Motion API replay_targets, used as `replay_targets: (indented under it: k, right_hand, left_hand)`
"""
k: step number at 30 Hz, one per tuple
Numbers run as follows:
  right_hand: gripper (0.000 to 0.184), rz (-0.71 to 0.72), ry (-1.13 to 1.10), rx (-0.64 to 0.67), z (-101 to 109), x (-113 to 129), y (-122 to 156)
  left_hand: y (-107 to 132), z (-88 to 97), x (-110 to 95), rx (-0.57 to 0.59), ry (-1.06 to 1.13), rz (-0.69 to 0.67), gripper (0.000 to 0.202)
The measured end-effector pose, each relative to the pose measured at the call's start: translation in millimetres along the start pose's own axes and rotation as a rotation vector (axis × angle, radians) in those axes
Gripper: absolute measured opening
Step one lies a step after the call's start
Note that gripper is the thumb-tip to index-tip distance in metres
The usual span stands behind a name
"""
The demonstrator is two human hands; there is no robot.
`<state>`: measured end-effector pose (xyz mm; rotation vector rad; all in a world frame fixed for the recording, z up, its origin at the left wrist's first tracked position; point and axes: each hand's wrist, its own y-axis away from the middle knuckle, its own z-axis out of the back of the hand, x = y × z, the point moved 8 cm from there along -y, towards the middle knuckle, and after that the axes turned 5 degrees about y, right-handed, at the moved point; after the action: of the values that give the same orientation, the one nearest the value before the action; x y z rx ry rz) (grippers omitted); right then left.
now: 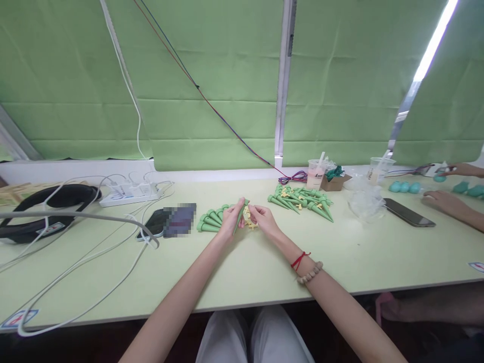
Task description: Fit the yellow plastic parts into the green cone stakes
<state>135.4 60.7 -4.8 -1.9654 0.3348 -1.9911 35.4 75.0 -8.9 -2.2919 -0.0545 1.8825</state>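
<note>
My left hand [230,219] is closed around a green plastic spike [241,217], held tilted with its narrow tip pointing down. My right hand [263,220] is beside it, thumb and fingers pinched near the spike's upper part. What the pinch holds, if anything, is too small to make out. Small yellow plastic pieces [251,226] lie on the table between and behind my hands. To the left of my left hand, several green spikes [210,220] lie side by side in a row. A looser pile of green spikes [302,198], mixed with yellow pieces, lies to the right.
Phones [152,225] and white cables lie to the left, near a power strip [130,194] and a black headband [71,194]. Drink cups [314,176], a small cardboard box [335,182], a plastic bag [365,201] and another phone [409,213] stand right. A co-worker's hands [440,200] are at far right.
</note>
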Motion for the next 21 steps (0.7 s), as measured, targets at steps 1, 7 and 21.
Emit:
replay_targets:
  k: [1,7,21]
  right_hand:
    - [0.047,0.002,0.011,-0.002,0,1,0]
    - [0.043,0.084,0.152,-0.038,6,5,1]
    - [0.040,0.230,0.471,-0.034,11,16,12]
  left_hand:
    - [0,0.1,0,-0.001,-0.001,0.002,0.045]
    - [-1,-1.0,5,0.026,0.006,0.020,0.049]
    - [2,2.0,9,-0.034,0.015,0.041,0.054]
